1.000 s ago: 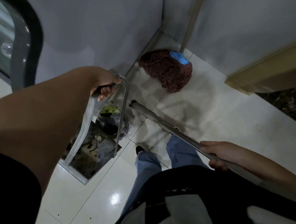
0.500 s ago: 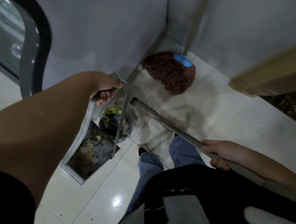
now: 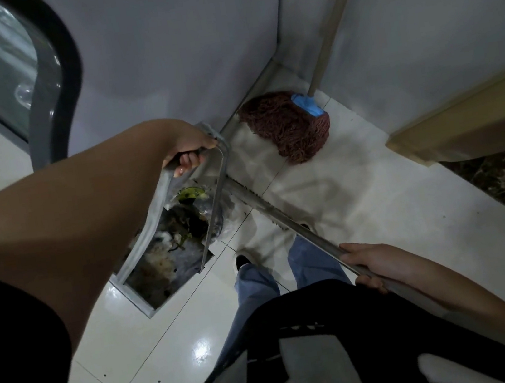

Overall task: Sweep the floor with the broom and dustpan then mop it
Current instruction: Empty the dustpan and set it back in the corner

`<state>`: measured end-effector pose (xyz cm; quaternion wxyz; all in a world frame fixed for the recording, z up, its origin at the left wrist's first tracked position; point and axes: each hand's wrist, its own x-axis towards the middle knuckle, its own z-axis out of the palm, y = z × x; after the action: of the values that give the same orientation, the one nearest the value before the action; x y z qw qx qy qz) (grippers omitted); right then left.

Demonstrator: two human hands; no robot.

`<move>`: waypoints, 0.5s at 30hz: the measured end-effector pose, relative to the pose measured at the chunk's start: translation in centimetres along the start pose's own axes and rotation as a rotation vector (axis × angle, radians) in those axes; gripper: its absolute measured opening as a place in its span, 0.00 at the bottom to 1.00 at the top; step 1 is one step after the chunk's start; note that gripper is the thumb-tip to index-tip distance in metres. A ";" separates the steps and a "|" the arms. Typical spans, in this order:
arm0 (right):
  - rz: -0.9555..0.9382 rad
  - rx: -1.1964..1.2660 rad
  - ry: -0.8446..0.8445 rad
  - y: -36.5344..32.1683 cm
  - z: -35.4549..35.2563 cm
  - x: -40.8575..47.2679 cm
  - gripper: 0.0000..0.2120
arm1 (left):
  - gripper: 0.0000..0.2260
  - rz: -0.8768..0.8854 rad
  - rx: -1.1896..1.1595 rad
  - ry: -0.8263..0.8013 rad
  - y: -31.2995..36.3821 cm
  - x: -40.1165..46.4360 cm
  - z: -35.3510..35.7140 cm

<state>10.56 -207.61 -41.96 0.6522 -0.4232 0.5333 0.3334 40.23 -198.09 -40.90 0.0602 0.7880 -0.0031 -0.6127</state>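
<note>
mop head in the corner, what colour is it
Dark reddish-brown strands on the mop head, with a blue collar; seen in the head view.

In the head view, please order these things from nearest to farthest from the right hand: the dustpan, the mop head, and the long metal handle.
Measured from the right hand:
1. The long metal handle: the hand grips it, so it is in contact.
2. The dustpan: to the left on the tiles, held by the left hand.
3. The mop head: farther up, in the corner by the wall.

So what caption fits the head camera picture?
Left hand carries a full dustpan, right hand grips a metal handle.
</note>
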 end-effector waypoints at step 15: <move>0.033 0.038 -0.022 1.2 -0.9 0.7 0.07 | 0.20 0.009 0.023 -0.010 0.6 -0.3 1.0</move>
<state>9.24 -207.89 -42.92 0.6603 -0.3984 0.5392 0.3385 39.26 -198.75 -40.77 0.0538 0.7855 -0.0141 -0.6164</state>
